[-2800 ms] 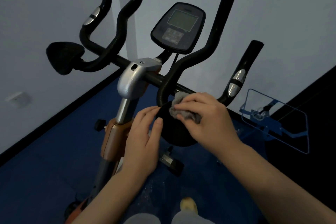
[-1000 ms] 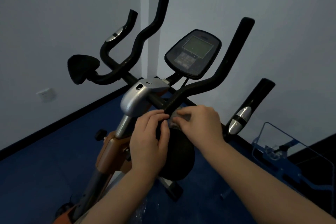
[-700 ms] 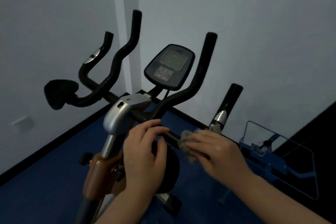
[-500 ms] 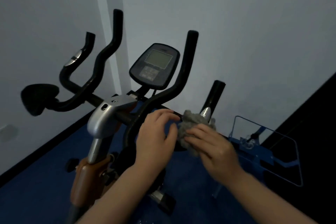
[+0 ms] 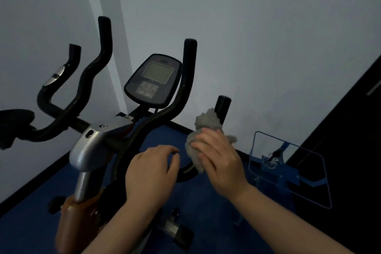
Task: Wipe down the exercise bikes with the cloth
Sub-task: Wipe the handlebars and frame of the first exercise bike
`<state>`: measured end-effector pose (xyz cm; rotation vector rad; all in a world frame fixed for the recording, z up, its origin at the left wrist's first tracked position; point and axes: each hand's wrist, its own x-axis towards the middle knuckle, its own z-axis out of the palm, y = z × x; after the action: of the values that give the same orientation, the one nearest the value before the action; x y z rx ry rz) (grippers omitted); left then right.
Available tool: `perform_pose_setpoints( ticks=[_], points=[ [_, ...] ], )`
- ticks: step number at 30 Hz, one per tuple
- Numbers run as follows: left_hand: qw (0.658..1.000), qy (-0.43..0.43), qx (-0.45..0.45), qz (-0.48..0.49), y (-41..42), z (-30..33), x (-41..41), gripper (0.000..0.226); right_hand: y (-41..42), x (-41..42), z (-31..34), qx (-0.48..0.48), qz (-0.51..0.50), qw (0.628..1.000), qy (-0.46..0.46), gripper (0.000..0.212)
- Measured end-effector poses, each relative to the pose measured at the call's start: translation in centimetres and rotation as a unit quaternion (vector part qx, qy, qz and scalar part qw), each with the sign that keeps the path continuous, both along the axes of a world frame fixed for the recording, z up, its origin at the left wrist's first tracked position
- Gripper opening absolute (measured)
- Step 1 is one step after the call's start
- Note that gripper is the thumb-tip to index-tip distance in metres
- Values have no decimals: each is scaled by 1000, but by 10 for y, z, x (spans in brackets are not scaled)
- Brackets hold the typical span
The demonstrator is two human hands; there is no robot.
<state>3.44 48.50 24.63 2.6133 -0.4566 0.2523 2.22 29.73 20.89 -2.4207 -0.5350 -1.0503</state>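
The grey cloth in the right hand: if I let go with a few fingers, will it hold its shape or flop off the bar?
Likely floppy: the cloth bunches and droops around the right hand. Probably light, since a loose grip carries it. Its fuzzy pile should cling somewhat to the handlebar.

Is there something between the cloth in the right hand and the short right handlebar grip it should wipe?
Nothing visible. The right hand presses the grey cloth directly against the short grip; the left hand rests apart.

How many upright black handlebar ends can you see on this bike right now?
4: far-left short one, tall left one, tall one right of the console, short right one behind the cloth.
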Motion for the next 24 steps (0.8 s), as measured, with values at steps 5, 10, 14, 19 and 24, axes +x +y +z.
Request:
perform_pose_setpoints(
  ticks=[5,10,14,19,24],
  points=[
    [993,7,117,-22,-2,0,2,46,-43,27,38,-211,113,971,6,28],
    [993,3,115,-17,-2,0,1,48,-78,74,93,-386,121,912,-65,24],
    [994,-1,111,-6,-2,-1,2,48,-75,92,99,-320,111,939,-68,25],
    [996,-11,89,8,-3,-4,3,49,-55,88,77,25,41,999,-14,28],
    [999,-22,39,26,-2,-2,1,46,-14,66,54,359,-144,920,-67,37]
  ],
)
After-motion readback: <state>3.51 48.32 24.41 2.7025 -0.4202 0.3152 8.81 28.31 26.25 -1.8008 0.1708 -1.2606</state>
